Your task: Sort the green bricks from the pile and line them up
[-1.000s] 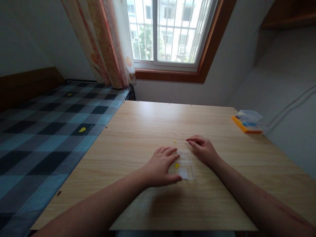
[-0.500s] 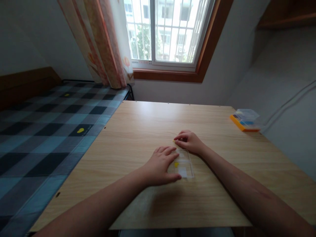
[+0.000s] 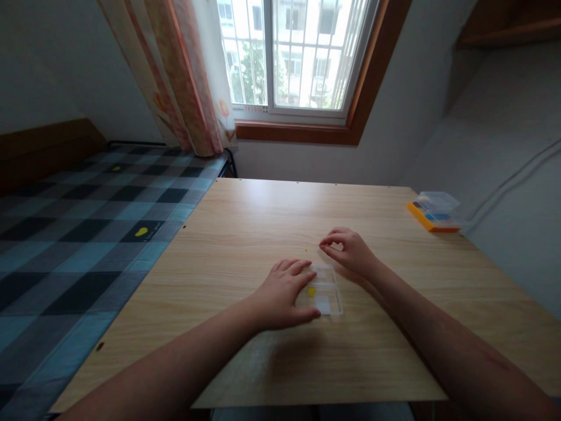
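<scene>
A small clear plastic compartment box (image 3: 335,292) lies on the wooden table, with a few yellow bits (image 3: 311,292) and a white square (image 3: 322,304) inside. Over its left side my left hand (image 3: 287,295) rests with fingers spread, fingertips touching the upper part and the thumb at the lower edge. A tiny yellow piece (image 3: 305,250) sits on the tabletop just beyond the box. To the right of that piece, my right hand (image 3: 346,248) is apart from it, thumb and forefinger brought together in a pinch. Nothing shows between those fingertips.
An orange-based box with a clear lid (image 3: 433,211) stands at the table's far right edge, near the wall. Left of the table (image 3: 245,216) is a bed with a checked cover (image 3: 87,245). A curtain and barred window (image 3: 302,58) lie beyond.
My right hand has moved right, away from the tiny yellow piece, which now lies uncovered on the table. My left hand and the clear box stay where they were.
</scene>
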### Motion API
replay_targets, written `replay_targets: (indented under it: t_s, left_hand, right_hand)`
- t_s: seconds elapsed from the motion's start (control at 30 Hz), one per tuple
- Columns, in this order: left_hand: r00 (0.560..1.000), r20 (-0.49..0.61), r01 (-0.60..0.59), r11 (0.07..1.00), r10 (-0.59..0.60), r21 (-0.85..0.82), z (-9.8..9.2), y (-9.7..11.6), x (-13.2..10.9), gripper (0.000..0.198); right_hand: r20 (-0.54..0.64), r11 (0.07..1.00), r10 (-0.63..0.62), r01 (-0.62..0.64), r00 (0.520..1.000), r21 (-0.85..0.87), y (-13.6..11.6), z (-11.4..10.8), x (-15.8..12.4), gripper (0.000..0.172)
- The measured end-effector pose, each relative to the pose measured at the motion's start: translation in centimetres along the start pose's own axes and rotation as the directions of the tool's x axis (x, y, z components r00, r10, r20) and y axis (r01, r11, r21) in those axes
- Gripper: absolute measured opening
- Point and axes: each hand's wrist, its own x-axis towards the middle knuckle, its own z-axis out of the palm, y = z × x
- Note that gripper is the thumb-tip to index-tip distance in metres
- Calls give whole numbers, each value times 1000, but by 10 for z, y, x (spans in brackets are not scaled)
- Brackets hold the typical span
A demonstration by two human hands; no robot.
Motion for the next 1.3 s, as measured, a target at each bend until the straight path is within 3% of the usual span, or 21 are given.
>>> replay_targets:
  t_s: [0.07,0.13,0.2,0.3,0.57,0.8,1.1,1.3]
  left_hand:
    - [1000,-3,0,1000,0,-11,0,0,0,76]
    - [1000,-2,0,1000,0,-22,0,0,0,76]
    - [1000,1,2,1000,-2,-28,-1,1,-1,77]
    - [1000,2,3,1000,-3,-20,-1,2,-1,77]
    - [1000,7,20,1000,-20,-18,0,2,0,76]
    - [1000,5,18,1000,-17,-15,1,1,1,75]
    - [1000,14,21,1000,-21,-7,1,1,0,78]
    - [1000,5,12,1000,-12,-1,1,1,0,76]
  right_hand:
    - [75,1000,-21,19,997,25,-18,-19,-10,15]
    - [228,997,-55,42,972,60,-35,-30,-23,15]
    - [320,997,-74,63,944,44,-49,-32,-38,15]
    - [369,996,-88,81,925,33,-55,-22,-54,15]
    - [446,984,-105,159,889,-84,-47,-2,-61,21]
    - [381,985,-125,160,916,-64,-48,-9,-64,20]
    - [460,985,-142,171,877,-23,-46,-10,-66,18]
    - [428,987,-108,148,897,-60,-45,-6,-65,23]
